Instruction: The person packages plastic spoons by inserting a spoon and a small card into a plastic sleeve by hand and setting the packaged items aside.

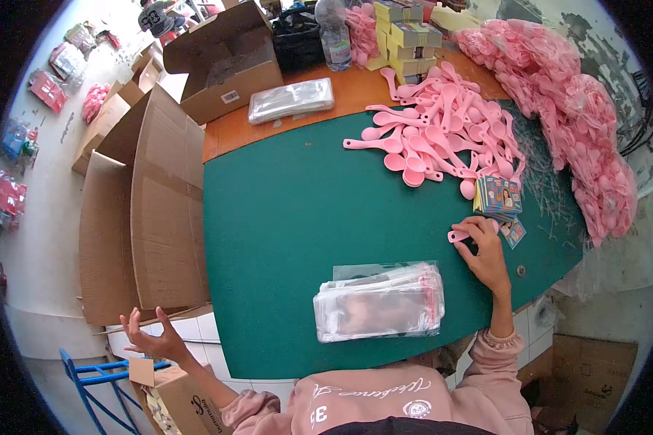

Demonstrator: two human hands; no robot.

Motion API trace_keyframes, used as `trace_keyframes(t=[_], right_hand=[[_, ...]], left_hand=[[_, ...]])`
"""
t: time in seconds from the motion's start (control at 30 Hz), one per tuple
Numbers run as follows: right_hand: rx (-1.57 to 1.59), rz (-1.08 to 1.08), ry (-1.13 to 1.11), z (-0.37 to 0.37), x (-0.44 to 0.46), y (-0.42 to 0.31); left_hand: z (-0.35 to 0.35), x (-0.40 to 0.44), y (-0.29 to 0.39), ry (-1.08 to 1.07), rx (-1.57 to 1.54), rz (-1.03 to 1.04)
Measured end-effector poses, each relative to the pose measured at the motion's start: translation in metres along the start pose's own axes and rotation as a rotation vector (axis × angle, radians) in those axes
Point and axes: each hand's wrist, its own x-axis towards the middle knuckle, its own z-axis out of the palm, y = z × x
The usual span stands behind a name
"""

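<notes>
My right hand point(483, 255) is closed on a pink spoon point(458, 235) low over the green table top point(283, 217); the handle end sticks out to the left and the rest is partly covered by my fingers. Just beyond it lies a stack of small printed cards point(498, 194), with a loose card point(514, 233) beside it. A big heap of pink spoons point(442, 130) spreads behind the stack. My left hand point(154, 335) is off the table's left side, palm up with fingers spread and nothing in it, near a tall cardboard box point(168, 210). A pile of clear plastic bags point(379, 303) lies at the table's near side.
Bagged pink spoons point(569, 109) line the right edge. At the back are card bundles point(410, 40), a water bottle point(334, 36), a packet of clear bags point(292, 100) and an open carton point(228, 65). A blue trolley point(94, 380) and another carton point(185, 402) stand lower left.
</notes>
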Motion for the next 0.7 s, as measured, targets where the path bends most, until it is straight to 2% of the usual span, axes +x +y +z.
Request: trace_keyframes(t=[0.1, 0.17, 0.33, 0.4, 0.53, 0.63, 0.7], right_hand=[[-0.002, -0.007, -0.003, 0.0, 0.001, 0.0], [0.006, 0.001, -0.002, 0.0, 0.001, 0.0], [-0.014, -0.017, 0.004, -0.001, 0.001, -0.002], [-0.015, -0.013, 0.002, -0.001, 0.001, -0.003], [-0.03, -0.043, 0.012, 0.0, 0.0, 0.001], [-0.064, -0.093, 0.033, 0.002, 0.0, 0.004], [-0.07, -0.095, 0.034, 0.002, 0.0, 0.004]], left_hand=[[-0.002, 0.012, -0.002, -0.051, 0.071, 0.052], [-0.004, 0.018, -0.005, -0.205, 0.126, 0.034], [-0.01, 0.034, 0.001, -0.206, 0.139, 0.096], [-0.014, 0.04, 0.003, -0.321, 0.169, 0.117], [-0.015, 0.043, -0.009, -0.415, 0.113, 0.13], [-0.021, 0.046, -0.001, -0.494, -0.066, 0.047], [-0.024, 0.047, 0.016, -0.471, -0.182, -0.118]])
